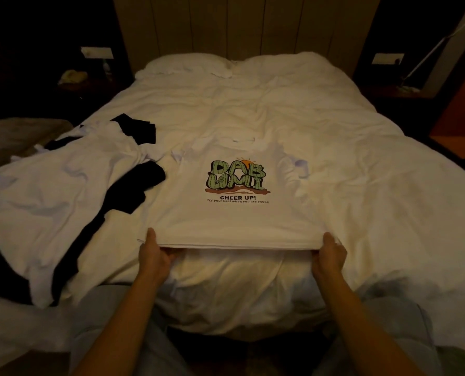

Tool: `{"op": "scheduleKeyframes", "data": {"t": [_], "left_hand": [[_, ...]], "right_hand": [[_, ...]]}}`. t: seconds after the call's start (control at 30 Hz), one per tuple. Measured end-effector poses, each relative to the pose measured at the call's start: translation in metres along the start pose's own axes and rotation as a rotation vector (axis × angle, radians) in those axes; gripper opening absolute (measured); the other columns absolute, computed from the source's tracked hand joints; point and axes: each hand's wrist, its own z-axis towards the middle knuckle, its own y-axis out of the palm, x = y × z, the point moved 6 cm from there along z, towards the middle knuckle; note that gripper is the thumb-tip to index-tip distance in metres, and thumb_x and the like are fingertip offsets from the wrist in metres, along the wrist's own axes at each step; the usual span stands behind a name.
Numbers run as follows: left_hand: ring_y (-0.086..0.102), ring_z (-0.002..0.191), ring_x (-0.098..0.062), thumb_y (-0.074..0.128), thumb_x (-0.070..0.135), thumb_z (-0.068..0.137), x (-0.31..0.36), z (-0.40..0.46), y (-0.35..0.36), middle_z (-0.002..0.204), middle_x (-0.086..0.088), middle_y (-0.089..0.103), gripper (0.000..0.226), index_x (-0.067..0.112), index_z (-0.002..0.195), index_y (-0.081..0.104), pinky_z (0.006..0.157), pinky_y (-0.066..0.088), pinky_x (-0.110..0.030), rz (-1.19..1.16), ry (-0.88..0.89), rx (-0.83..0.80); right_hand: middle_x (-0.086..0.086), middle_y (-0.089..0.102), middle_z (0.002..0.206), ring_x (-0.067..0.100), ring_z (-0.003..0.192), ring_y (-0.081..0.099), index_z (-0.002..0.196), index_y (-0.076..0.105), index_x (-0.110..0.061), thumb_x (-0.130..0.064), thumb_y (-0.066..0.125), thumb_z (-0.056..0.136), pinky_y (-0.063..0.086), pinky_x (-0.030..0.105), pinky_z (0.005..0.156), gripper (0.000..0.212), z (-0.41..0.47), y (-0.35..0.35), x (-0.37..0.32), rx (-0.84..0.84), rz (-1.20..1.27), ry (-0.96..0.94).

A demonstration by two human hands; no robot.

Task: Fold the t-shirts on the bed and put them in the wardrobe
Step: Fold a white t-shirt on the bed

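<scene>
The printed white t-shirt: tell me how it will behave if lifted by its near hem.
The printed white t-shirt looks floppy: thin cloth lying flat, so it would likely sag between the left hand and right hand gripping its hem corners. Probably light. It may slide easily over the smooth white duvet.

White printed t-shirt (pixel 236 213) flat on bed (pixel 334 131) — others (pixel 71 183) heaped left.

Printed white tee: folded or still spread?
Spread. The printed tee lies flat, print up; both hands grip its bottom hem.
</scene>
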Motion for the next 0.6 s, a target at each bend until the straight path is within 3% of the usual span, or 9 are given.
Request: {"op": "scheduleKeyframes", "data": {"t": [0.1, 0.2, 0.27, 0.33, 0.43, 0.6], "left_hand": [[0.06, 0.093, -0.027, 0.042, 0.039, 0.104, -0.012, -0.007, -0.015, 0.127, -0.013, 0.057, 0.047, 0.013, 0.143, 0.043, 0.055, 0.06, -0.045, -0.023, -0.035, 0.053], [0.058, 0.097, -0.026, 0.046, 0.031, 0.103, -0.019, -0.011, -0.024, 0.128, -0.012, 0.054, 0.047, 0.011, 0.145, 0.039, 0.058, 0.06, -0.042, -0.041, -0.032, 0.069], [0.059, 0.096, -0.024, 0.049, 0.023, 0.102, -0.021, -0.011, -0.024, 0.129, -0.012, 0.055, 0.044, 0.011, 0.144, 0.041, 0.059, 0.061, -0.039, -0.021, -0.016, 0.045], [0.061, 0.094, -0.022, 0.052, 0.017, 0.1, -0.024, -0.013, -0.021, 0.126, -0.011, 0.059, 0.039, 0.013, 0.138, 0.046, 0.06, 0.061, -0.036, 0.013, -0.012, 0.013], [0.064, 0.093, -0.023, 0.056, 0.011, 0.097, -0.037, -0.017, -0.015, 0.111, -0.008, 0.066, 0.035, 0.014, 0.132, 0.051, 0.061, 0.061, -0.037, 0.078, -0.031, -0.036], [0.064, 0.084, -0.025, 0.05, 0.001, 0.098, -0.046, -0.026, -0.011, 0.097, -0.01, 0.065, 0.023, 0.007, 0.12, 0.05, 0.06, 0.061, -0.032, 0.208, -0.023, -0.053]], "right_hand": [[0.016, 0.063, 0.117, 0.033, 0.105, 0.058, 0.094, 0.065, -0.014, -0.001, 0.05, 0.097, 0.045, 0.05, 0.105, 0.02, -0.001, -0.014, 0.015, 0.048, -0.025, 0.021], [0.02, 0.057, 0.13, 0.029, 0.102, 0.057, 0.125, 0.057, 0.002, -0.002, 0.05, 0.097, 0.048, 0.047, 0.101, 0.029, -0.009, -0.024, 0.024, 0.067, -0.005, 0.098], [0.016, 0.058, 0.125, 0.023, 0.094, 0.06, 0.134, 0.052, 0.0, -0.005, 0.056, 0.096, 0.057, 0.039, 0.084, 0.039, -0.016, -0.026, 0.024, 0.063, 0.011, 0.125], [0.013, 0.058, 0.12, 0.024, 0.098, 0.06, 0.136, 0.05, -0.005, -0.006, 0.062, 0.093, 0.061, 0.037, 0.074, 0.045, -0.026, -0.024, 0.028, 0.048, 0.023, 0.178], [0.013, 0.059, 0.116, 0.028, 0.097, 0.061, 0.124, 0.052, -0.009, -0.005, 0.065, 0.091, 0.061, 0.038, 0.069, 0.036, -0.041, -0.016, 0.041, -0.008, -0.025, 0.271], [0.022, 0.06, 0.112, 0.025, 0.076, 0.062, 0.109, 0.057, 0.01, 0.004, 0.056, 0.093, 0.057, 0.027, 0.048, 0.017, -0.048, -0.015, 0.05, -0.074, -0.105, 0.273]]}}
